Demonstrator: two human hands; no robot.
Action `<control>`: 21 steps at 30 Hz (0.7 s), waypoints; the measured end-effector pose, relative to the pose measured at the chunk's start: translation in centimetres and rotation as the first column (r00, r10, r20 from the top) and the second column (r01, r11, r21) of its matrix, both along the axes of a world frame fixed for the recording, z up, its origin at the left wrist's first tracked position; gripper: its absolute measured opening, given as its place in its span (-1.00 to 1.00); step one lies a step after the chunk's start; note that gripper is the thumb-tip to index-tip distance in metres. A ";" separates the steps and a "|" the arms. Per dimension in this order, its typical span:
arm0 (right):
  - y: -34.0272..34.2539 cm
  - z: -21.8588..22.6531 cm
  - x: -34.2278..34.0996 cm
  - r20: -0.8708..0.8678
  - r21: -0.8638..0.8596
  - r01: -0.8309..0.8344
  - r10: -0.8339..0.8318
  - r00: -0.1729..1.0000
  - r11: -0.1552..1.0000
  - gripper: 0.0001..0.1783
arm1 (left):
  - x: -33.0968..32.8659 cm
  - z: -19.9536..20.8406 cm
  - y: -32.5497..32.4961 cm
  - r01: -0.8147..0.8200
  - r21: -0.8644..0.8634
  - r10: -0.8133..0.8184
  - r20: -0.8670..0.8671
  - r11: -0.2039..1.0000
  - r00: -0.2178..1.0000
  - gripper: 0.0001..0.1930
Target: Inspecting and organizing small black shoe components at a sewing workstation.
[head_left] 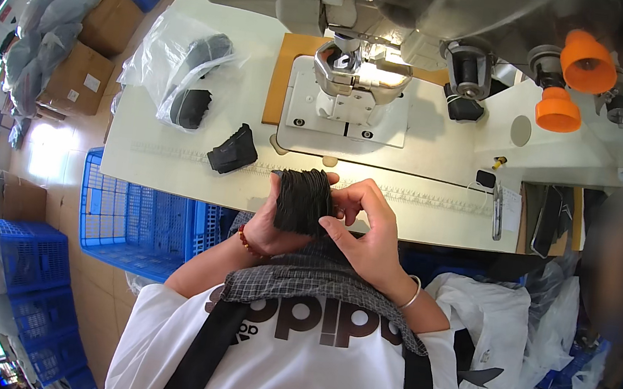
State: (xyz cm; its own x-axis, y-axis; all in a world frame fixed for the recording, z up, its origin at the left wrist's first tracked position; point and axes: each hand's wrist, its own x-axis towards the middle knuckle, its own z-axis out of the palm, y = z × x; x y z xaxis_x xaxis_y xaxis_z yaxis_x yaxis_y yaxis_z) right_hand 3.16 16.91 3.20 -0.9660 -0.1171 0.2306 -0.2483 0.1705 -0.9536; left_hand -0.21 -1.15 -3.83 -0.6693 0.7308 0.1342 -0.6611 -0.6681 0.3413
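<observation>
The black stack [303,203] of thin layers was in front of the person, by the table's near edge. The left hand [270,224] held it from the left and below, closed around it, layered edges facing up. The right hand [366,232] was at its right side, fingers bent and thumb by the edge; whether they pinched any layers could not be told.

Just beyond lay a ruler strip [412,197] along the table [433,155], with a small black bundle [233,150] resting to the left of the stack. Farther left, a clear bag [158,59] held dark pieces [191,107]. The sewing machine [361,72] stood straight ahead, two orange cones [559,110] at its upper right. Another black bundle, tied, [462,104] lay right of the needle area. A blue crate [142,213] sat left, below table level, and cartons [77,79] stood on the floor [68,145] past it.
</observation>
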 end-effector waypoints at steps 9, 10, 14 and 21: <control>0.1 -1.5 0.2 0.094 -0.194 -0.036 0.055 0.994 0.980 -0.77 | 0.2 0.0 -0.2 0.006 -0.111 0.010 0.143 0.994 0.990 -0.02; 0.1 -1.7 0.2 0.125 -0.252 -0.029 0.062 0.990 0.967 -0.80 | 0.2 0.0 -0.3 0.022 -0.066 -0.013 0.136 0.998 0.991 -0.02; 0.2 -2.0 0.3 0.130 -0.291 -0.032 0.073 0.989 0.956 -0.87 | 0.3 0.1 -0.2 0.047 -0.027 -0.042 0.144 0.999 0.989 -0.02; -0.6 -0.4 0.7 0.029 -0.157 0.100 -0.096 0.995 0.983 -0.78 | 0.3 -0.2 -0.2 0.102 0.077 -0.121 0.304 0.992 0.945 -0.04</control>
